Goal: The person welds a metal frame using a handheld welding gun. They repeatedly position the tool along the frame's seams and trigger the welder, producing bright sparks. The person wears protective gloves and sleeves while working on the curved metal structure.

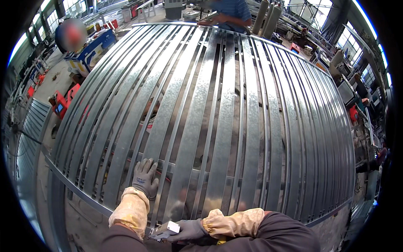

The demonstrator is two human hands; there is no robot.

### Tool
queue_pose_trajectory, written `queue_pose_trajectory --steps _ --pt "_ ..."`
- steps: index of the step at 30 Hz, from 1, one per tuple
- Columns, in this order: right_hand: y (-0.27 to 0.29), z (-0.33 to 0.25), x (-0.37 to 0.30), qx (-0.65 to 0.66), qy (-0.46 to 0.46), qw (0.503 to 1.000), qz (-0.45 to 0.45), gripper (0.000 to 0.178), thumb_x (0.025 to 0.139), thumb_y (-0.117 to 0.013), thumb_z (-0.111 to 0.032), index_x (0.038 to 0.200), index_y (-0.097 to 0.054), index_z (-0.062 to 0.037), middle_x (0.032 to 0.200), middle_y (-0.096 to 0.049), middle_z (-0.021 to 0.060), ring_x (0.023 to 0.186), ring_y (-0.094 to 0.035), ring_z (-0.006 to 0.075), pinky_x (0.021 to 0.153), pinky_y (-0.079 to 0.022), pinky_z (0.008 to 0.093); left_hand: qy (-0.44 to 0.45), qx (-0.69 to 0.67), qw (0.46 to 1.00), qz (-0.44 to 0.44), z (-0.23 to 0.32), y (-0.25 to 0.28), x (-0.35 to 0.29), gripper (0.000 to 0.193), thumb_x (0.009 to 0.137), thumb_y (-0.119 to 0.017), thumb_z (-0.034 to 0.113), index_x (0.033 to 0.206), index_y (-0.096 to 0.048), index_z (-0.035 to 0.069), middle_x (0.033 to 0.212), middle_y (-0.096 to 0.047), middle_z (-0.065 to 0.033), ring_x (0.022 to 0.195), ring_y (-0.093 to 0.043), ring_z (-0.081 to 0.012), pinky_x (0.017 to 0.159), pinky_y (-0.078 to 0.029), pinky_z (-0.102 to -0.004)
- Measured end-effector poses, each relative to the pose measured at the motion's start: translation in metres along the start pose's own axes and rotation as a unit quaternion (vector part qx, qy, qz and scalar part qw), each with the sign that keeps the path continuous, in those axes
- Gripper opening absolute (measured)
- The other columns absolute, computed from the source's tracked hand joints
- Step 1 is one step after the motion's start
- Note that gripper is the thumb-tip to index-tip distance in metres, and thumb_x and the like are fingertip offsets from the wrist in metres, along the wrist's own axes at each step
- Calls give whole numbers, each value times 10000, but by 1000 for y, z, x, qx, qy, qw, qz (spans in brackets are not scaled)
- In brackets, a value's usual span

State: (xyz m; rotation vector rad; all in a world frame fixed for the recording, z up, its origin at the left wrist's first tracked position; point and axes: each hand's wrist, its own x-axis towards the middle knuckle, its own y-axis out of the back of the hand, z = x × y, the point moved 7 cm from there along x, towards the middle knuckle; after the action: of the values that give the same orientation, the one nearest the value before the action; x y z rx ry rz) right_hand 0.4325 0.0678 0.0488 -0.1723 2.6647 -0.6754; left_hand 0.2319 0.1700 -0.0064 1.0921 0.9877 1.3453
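A large panel of shiny galvanized metal slats [188, 138] spreads out in front of me, the slats running away from me between edge bars. My left hand [145, 179], in a grey work glove, lies on a slat near the panel's near edge, its fingers stretched out. Close to that same edge, my right hand [189, 230], gloved too, grips a small boxy grey-and-white tool [168, 228]; its exact kind is unclear. The tool's end is by the edge bar, and I cannot tell whether it touches. Tan cuffs cover both my wrists.
Across the panel stands a person in a blue shirt [233, 12], a forearm over the far edge. Another person [69, 35] is at the far left by a blue-and-white cart [96, 47]. A red machine [61, 105] stands left; gas cylinders [272, 22] stand beyond the panel.
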Motion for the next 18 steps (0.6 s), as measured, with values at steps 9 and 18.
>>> queue_pose_trajectory --steps 9,18 --pt "-2 -3 6 -25 11 998 -50 416 952 -653 -337 1259 -575 -67 853 -649 46 708 -589 112 650 -498 277 6 -8 1000 3 -5 -5 2 698 732 -660 261 1394 -520 89 1502 -426 -164 1401 -358 -379 1161 -255 -534" --pt "-5 6 5 -30 64 997 -11 440 950 -657 -355 1261 -570 -56 883 -664 52 714 -589 105 643 -497 275 0 -31 999 21 2 3 8 669 703 -643 241 1344 -559 67 1473 -455 -188 1383 -379 -403 1145 -290 -539"
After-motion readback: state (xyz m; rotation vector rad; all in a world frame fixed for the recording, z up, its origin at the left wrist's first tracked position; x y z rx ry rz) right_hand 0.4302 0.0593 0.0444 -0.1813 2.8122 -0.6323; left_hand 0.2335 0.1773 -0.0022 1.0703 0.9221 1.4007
